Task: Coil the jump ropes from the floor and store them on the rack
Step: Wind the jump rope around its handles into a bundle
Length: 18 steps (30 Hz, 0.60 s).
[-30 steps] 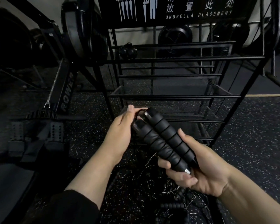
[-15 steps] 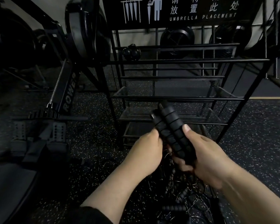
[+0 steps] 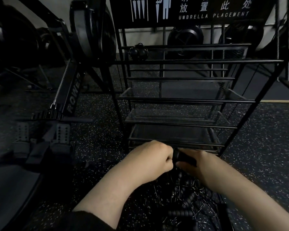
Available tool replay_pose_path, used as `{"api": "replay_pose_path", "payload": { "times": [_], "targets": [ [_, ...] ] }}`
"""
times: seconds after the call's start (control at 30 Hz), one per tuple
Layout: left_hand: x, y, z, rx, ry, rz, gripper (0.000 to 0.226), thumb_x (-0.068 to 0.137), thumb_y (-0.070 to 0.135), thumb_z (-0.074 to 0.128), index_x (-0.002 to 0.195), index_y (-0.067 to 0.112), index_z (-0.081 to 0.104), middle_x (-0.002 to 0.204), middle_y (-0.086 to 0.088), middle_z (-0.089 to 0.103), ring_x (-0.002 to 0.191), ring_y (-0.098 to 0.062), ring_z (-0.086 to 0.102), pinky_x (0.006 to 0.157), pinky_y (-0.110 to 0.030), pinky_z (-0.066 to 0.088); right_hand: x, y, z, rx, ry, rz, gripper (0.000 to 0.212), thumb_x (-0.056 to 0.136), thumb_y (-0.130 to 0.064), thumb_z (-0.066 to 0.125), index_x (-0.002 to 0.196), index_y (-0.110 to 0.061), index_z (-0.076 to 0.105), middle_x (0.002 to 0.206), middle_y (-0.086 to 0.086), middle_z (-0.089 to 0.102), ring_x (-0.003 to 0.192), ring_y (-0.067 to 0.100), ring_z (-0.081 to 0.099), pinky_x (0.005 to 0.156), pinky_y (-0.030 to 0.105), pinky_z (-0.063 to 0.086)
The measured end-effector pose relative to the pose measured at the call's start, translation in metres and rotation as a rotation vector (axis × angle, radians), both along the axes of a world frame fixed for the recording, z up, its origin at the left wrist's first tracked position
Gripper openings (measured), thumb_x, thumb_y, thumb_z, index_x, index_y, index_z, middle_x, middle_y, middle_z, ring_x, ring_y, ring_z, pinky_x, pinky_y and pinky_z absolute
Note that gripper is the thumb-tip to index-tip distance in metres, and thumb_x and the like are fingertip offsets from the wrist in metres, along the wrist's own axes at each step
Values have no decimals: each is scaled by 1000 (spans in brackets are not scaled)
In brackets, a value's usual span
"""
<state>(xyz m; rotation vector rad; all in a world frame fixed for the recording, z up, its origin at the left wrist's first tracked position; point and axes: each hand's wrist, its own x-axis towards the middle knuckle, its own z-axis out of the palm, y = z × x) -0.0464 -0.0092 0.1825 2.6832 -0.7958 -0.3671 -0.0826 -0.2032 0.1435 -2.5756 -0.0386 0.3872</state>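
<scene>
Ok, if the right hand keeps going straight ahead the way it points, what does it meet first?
Probably the front bar of the rack's lowest shelf, just beyond the right hand and the rope handles it holds. Depth is hard to judge; it might pass above the bar onto the shelf.

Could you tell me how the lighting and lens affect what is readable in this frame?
Head view: dim throughout, so the black handles between the hands, left and right, show little detail; the ropes below blend into the speckled floor; wide-angle distortion splays the rack posts outward; the white sign stays legible.
</scene>
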Motion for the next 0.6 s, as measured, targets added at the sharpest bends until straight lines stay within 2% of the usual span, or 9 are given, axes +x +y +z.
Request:
{"api": "replay_pose_path", "payload": {
  "times": [0.07,0.13,0.2,0.23,0.3,0.37,0.4,0.5,0.6],
  "targets": [
    [2,7,6,-34,49,-46,6,96,32,62,94,29,68,91,10,68,86,-8,61,80,-41,55,-1,-1,3,2,71,67,52,87,-75,54,137,-62,46,90,-14,71,72,1,63,62,23,48],
    [5,15,11,-76,118,-71,6,93,36,70,92,31,67,92,12,68,87,-5,61,81,-40,54,-2,-2,11,-2,129,142,54,85,-75,58,136,-62,47,87,-14,69,69,2,62,60,20,46],
    [7,23,14,-156,209,-69,13,86,39,78,88,31,68,89,10,70,86,-6,64,82,-41,55,-4,-2,19,-2,166,239,56,84,-74,60,137,-59,49,103,-22,69,84,-6,64,71,13,48],
    [9,26,15,-208,253,-69,16,83,38,81,86,30,69,87,8,70,84,-7,65,82,-41,56,-6,-3,24,32,189,286,57,84,-74,61,137,-56,52,117,-27,67,97,-9,62,84,13,50],
    [10,32,17,-316,331,-82,19,79,32,86,84,23,70,85,2,71,81,-11,66,82,-39,56,-9,-2,30,223,270,350,43,86,-66,68,128,-55,62,125,-26,67,108,-6,63,100,27,51],
    [10,37,19,-438,411,-109,20,78,23,87,83,16,69,82,-3,71,81,-19,65,83,-40,53,-11,-1,35,461,327,394,30,89,-49,74,118,-50,71,107,-8,77,93,6,67,90,40,56],
    [10,39,19,-506,465,-120,18,80,19,86,81,17,68,79,0,70,77,-16,63,80,-38,53,-13,-1,39,546,319,407,29,90,-42,75,119,-46,73,99,-2,77,86,9,64,79,39,53],
    [10,40,14,-662,586,-97,15,79,28,83,77,31,68,72,7,64,67,-7,54,63,-21,45,-15,-2,46,724,268,441,34,87,-38,74,121,-39,74,89,0,73,80,10,59,74,26,46],
    [9,37,10,-791,651,-36,3,78,34,74,78,32,72,76,2,65,71,-15,55,64,-23,43,-16,-3,49,907,163,422,27,85,-42,76,108,-27,78,79,-8,66,72,6,54,67,20,43]
  ]
}}
